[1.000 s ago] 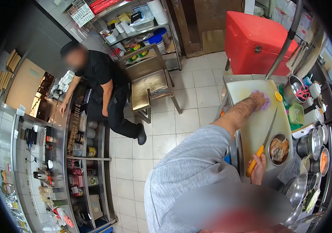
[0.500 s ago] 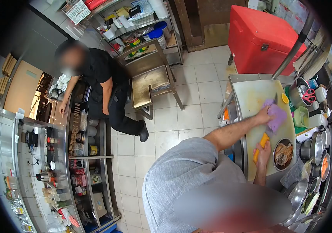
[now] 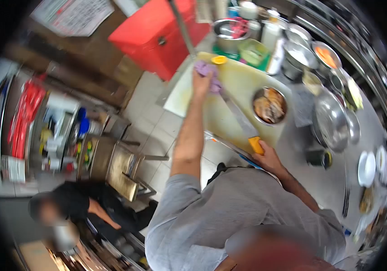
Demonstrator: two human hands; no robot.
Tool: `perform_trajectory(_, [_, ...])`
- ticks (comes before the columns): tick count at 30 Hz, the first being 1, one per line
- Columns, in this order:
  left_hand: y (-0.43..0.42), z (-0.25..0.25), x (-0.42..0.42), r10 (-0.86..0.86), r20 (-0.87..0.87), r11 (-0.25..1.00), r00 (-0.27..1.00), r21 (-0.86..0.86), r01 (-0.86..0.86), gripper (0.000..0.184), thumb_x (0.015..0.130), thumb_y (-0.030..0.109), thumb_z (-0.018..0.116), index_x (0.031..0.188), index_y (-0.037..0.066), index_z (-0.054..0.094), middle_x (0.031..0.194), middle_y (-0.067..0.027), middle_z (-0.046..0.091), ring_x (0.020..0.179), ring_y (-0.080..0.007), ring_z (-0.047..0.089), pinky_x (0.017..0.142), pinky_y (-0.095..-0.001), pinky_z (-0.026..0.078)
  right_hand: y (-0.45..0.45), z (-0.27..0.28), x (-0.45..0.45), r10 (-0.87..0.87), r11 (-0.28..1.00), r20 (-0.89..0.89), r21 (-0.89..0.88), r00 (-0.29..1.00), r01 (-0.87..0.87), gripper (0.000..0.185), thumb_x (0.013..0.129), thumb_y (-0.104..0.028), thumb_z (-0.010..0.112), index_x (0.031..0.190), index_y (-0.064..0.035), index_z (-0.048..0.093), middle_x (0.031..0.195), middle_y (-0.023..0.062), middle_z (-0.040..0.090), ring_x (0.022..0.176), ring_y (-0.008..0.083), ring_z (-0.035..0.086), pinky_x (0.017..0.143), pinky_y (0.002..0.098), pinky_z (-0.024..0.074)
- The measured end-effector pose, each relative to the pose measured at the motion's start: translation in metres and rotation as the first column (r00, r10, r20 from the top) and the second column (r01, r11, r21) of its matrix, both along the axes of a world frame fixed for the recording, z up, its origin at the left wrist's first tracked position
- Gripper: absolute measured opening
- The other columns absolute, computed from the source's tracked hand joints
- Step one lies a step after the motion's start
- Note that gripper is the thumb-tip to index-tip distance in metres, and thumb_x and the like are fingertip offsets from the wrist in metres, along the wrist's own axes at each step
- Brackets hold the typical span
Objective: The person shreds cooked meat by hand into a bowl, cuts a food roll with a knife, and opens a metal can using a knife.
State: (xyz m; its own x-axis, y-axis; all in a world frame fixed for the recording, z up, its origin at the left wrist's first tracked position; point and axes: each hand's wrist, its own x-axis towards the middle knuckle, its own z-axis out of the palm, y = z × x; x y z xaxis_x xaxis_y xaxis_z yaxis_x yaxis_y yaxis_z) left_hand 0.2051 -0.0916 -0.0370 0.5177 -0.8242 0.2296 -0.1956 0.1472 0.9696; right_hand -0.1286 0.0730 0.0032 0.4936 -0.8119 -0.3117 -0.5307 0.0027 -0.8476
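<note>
My left hand is closed on a purple cloth near the far end of the cutting board. Part of the cloth hangs beside the fingers and meets the tip end of a long knife. The knife's orange handle is in my right hand, at the board's near edge, and its blade slants away over the board. A metal bowl of cooked-looking meat pieces is to the right of the blade. Beyond the cloth lies a cut yellow citrus piece.
A red cooler is beyond the board at the left. Metal bowls, pots and bottles fill the counter on the right. A person in black is at the lower left, near a metal chair.
The view has swung round to the right. My left hand first wiped at the board's far end, then came to the blade, and now is with the cloth at its tip end. My right hand keeps the knife.
</note>
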Motion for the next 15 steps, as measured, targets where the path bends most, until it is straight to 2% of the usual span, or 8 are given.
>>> perform_trajectory(2, [-0.002,-0.003,0.006,-0.102,-0.088,0.995,0.991,0.012,0.103,0.042,0.076,0.008,0.065,0.112,0.002,0.045,0.106,-0.0107,0.057,0.092,-0.0211,0.059,0.080,-0.0315,0.050,0.005,0.014,-0.001,-0.045,0.967,-0.072,0.247,0.996,0.061,0.047,0.075,-0.011,0.059,0.116,0.0076,0.044,0.095,0.0220,0.058,0.091,0.0284,0.058,0.077,0.0355,0.0463])
perform_trajectory(3, [0.004,0.001,0.008,-0.196,-0.035,0.980,0.980,0.033,0.197,0.047,0.075,0.011,0.067,0.114,0.001,0.044,0.108,-0.0134,0.056,0.098,-0.0240,0.057,0.085,-0.0343,0.048,0.006,0.003,-0.006,-0.073,0.962,-0.075,0.256,0.994,0.090,0.047,0.075,-0.011,0.059,0.116,0.0076,0.044,0.095,0.0220,0.058,0.091,0.0284,0.058,0.077,0.0355,0.0463])
perform_trajectory(5, [0.014,0.005,-0.009,-0.301,0.023,0.952,0.953,0.060,0.299,0.052,0.074,0.013,0.069,0.117,-0.001,0.043,0.110,-0.0161,0.055,0.103,-0.0268,0.054,0.090,-0.0370,0.045,0.003,-0.033,-0.015,-0.061,0.973,-0.051,-0.226,0.997,0.048,0.044,0.076,-0.010,0.056,0.115,0.0073,0.045,0.102,0.0256,0.055,0.096,0.0351,0.056,0.081,0.0408,0.0445])
perform_trajectory(6, [0.024,0.005,-0.019,-0.077,0.354,0.991,0.932,0.134,0.031,0.055,0.074,0.015,0.070,0.119,-0.003,0.043,0.117,-0.0187,0.050,0.110,-0.0316,0.049,0.095,-0.0394,0.040,0.001,-0.035,-0.015,-0.076,0.974,-0.051,-0.218,0.996,0.063,0.044,0.076,-0.010,0.056,0.115,0.0073,0.045,0.102,0.0256,0.055,0.096,0.0351,0.056,0.081,0.0408,0.0445])
perform_trajectory(7, [0.035,0.010,-0.030,0.122,0.653,0.964,0.748,0.102,-0.247,0.059,0.073,0.017,0.070,0.120,-0.004,0.043,0.124,-0.0212,0.045,0.116,-0.0364,0.043,0.101,-0.0417,0.034,-0.004,-0.036,-0.012,-0.074,0.950,-0.089,-0.309,0.993,0.043,0.043,0.076,-0.010,0.056,0.114,0.0067,0.045,0.103,0.0256,0.054,0.096,0.0377,0.055,0.082,0.0428,0.0440])
perform_trajectory(9, [0.055,0.019,-0.058,0.124,0.615,0.974,0.779,0.074,-0.214,0.061,0.073,0.018,0.071,0.124,-0.002,0.042,0.127,-0.0252,0.040,0.119,-0.0402,0.037,0.103,-0.0434,0.029,-0.011,-0.036,-0.004,-0.078,0.917,-0.128,-0.398,0.989,0.021,0.042,0.076,-0.010,0.055,0.113,0.0060,0.045,0.104,0.0257,0.052,0.096,0.0404,0.054,0.082,0.0449,0.0434])
perform_trajectory(11, [0.072,0.018,-0.089,-0.104,0.536,0.993,0.838,0.110,0.053,0.061,0.074,0.019,0.070,0.126,0.002,0.043,0.126,-0.0268,0.038,0.117,-0.0391,0.039,0.102,-0.0440,0.030,-0.016,-0.036,0.004,-0.118,0.919,-0.194,-0.393,0.974,0.033,0.042,0.077,-0.012,0.057,0.113,0.0048,0.045,0.105,0.0224,0.050,0.096,0.0403,0.051,0.085,0.0447,0.0415])
perform_trajectory(15, [0.111,0.035,-0.153,-0.246,0.512,0.968,0.823,0.168,0.185,0.065,0.070,0.018,0.074,0.126,0.006,0.044,0.129,-0.0251,0.035,0.119,-0.0386,0.035,0.101,-0.0434,0.031,-0.014,-0.030,0.004,-0.162,0.888,-0.301,-0.459,0.940,0.006,0.042,0.078,-0.015,0.058,0.114,0.0011,0.047,0.106,0.0192,0.049,0.099,0.0380,0.050,0.086,0.0438,0.0406])
